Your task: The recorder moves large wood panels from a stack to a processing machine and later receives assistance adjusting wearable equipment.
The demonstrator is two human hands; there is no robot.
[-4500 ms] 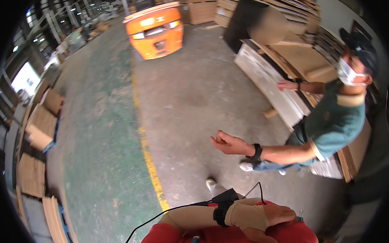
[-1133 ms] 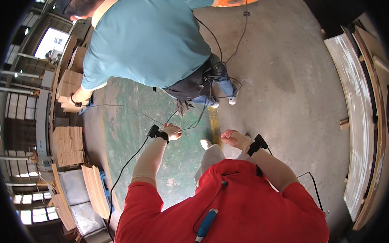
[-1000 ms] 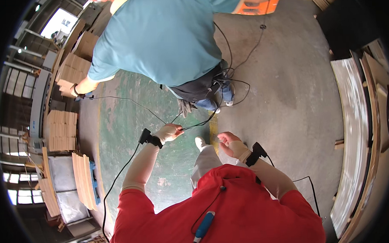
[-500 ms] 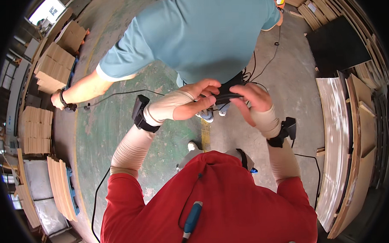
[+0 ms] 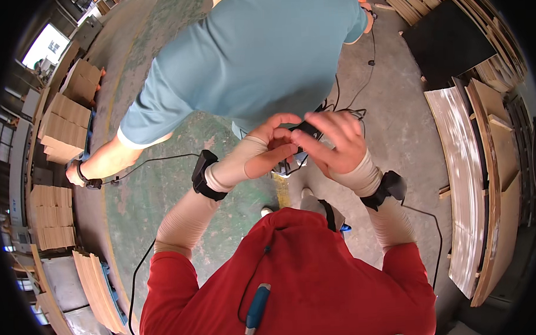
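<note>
My left hand, sleeved in beige to the palm, is closed with thumb and fingers curled at a dark item that I cannot make out. Close beside it, my right hand has its fingers stretched apart, slightly blurred, with the thumb reaching toward the left hand's fingertips. Between and behind the hands is a black pack at the lower back of a person in a blue-grey shirt. Several black cables loop out to the pack's right. Part of the pack is hidden by my fingers.
The person ahead has a black wrist device on a cable. Stacked boards on pallets line the left; leaning panels and a black sheet stand right. A blue-handled tool lies against my red shirt.
My right hand has turned and spread its fingers, coming closer to the left hand. The left hand stays curled. The person ahead has shifted left in the picture.
</note>
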